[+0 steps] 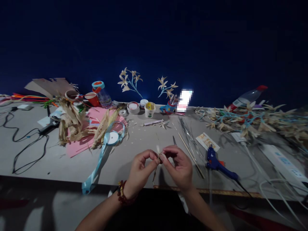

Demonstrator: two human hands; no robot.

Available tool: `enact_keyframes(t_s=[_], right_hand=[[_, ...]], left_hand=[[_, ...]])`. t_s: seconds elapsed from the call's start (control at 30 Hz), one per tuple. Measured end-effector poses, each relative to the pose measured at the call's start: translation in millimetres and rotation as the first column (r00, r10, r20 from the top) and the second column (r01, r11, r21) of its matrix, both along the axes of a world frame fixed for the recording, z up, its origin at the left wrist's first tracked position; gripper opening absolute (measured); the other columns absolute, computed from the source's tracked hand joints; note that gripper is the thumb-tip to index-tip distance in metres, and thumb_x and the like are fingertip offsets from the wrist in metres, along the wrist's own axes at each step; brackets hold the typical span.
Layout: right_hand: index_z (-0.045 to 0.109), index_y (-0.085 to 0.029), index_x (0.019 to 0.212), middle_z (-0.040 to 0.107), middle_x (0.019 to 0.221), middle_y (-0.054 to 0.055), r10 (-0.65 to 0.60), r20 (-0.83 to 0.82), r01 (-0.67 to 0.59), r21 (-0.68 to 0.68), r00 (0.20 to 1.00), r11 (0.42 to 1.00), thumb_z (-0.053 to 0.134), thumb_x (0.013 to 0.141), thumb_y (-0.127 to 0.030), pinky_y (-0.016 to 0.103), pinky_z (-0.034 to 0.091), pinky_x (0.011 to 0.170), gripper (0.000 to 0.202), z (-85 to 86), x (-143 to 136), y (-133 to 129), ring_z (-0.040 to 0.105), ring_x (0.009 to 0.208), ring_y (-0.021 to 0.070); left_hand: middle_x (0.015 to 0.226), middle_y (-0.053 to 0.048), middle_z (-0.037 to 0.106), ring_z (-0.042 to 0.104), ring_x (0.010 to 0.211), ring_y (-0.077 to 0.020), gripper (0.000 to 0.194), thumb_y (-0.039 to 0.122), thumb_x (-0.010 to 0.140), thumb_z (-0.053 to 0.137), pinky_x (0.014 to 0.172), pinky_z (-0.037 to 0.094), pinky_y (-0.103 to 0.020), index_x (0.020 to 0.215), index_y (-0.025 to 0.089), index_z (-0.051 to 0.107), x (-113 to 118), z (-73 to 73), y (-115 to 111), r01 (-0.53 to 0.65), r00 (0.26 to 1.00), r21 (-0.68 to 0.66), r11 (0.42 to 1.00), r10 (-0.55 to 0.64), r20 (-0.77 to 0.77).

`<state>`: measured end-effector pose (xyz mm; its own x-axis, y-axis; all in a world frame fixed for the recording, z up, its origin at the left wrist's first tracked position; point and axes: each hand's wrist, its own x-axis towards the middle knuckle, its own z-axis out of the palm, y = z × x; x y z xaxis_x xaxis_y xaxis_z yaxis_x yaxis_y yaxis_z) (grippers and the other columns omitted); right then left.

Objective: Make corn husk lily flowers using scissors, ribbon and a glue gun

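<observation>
My left hand [144, 165] and my right hand [179, 165] meet above the front of the table, thumbs and fingertips pinched together. Between them is a small pale corn husk strip [158, 148]; a thin twisted tail of it hangs below the left fingers. Fingertips hide most of the piece. Just right of my right hand lie a thin wooden stick [190, 152] and several metal wires [189, 134]. Beyond the hands, a white pen-like stick [153, 123] lies near a loose husk flower [164, 124].
Dried corn husks [72, 122] lie on pink paper [79, 146] at left, beside a blue ribbon roll [112, 138]. Right are a blue glue gun [214, 160], a power strip [282, 160] with cables and many husk flowers [250, 120]. Tubs, a cup [149, 110] and a lit phone [184, 100] stand behind.
</observation>
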<state>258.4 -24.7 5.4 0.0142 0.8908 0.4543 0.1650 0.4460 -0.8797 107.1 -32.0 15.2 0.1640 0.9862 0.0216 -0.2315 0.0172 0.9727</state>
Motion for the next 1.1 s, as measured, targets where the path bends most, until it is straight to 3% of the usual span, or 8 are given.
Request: enact_keyframes(t_s=[0.23, 0.5, 0.8, 1.1], right_hand=[[0.063, -0.025, 0.106, 0.064, 0.091, 0.002, 0.018, -0.054, -0.021, -0.063, 0.998, 0.998, 0.065, 0.086, -0.014, 0.026, 0.054, 0.070, 0.023, 1.4, -0.4, -3.7, 0.063, 0.078, 0.0146], [0.063, -0.023, 0.102, 0.065, 0.089, 0.003, 0.006, -0.053, -0.011, -0.089, 0.999, 0.996, 0.067, 0.085, -0.017, 0.026, 0.054, 0.067, 0.018, 6.3, -2.9, -3.7, 0.063, 0.076, 0.0147], [0.062, -0.023, 0.107, 0.065, 0.093, 0.004, 0.088, -0.144, -0.114, -0.185, 0.986, 0.976, 0.065, 0.088, -0.024, 0.026, 0.053, 0.068, 0.019, 3.1, 2.5, -6.0, 0.063, 0.078, 0.0156], [0.062, -0.023, 0.104, 0.065, 0.090, 0.003, 0.068, -0.101, -0.087, -0.208, 0.993, 0.974, 0.067, 0.086, -0.025, 0.024, 0.051, 0.066, 0.018, 0.1, -0.4, -4.4, 0.062, 0.077, 0.0151]], left_hand=[[0.078, -0.004, 0.060, 0.054, 0.079, -0.0170, 0.016, 0.025, 0.086, 0.065, 0.077, 0.044, -0.028, 0.074, 0.017, 0.058, 0.7, -1.0, -0.3, -0.002, 1.000, 0.036, 0.999, 0.003, -0.028], [0.080, -0.004, 0.062, 0.058, 0.079, -0.0172, 0.016, 0.023, 0.087, 0.062, 0.076, 0.044, -0.027, 0.072, 0.018, 0.059, -0.5, 3.8, -1.3, -0.024, 0.986, 0.129, 0.991, 0.045, -0.162], [0.079, -0.004, 0.061, 0.057, 0.080, -0.0176, 0.016, 0.026, 0.087, 0.063, 0.077, 0.044, -0.028, 0.074, 0.018, 0.059, -0.9, 0.9, -2.2, -0.014, 0.994, 0.103, 0.995, 0.025, -0.110], [0.079, -0.004, 0.061, 0.057, 0.079, -0.0171, 0.016, 0.025, 0.087, 0.063, 0.075, 0.044, -0.028, 0.073, 0.018, 0.059, 0.3, 3.1, -2.1, -0.017, 0.991, 0.115, 0.993, 0.032, -0.127]])
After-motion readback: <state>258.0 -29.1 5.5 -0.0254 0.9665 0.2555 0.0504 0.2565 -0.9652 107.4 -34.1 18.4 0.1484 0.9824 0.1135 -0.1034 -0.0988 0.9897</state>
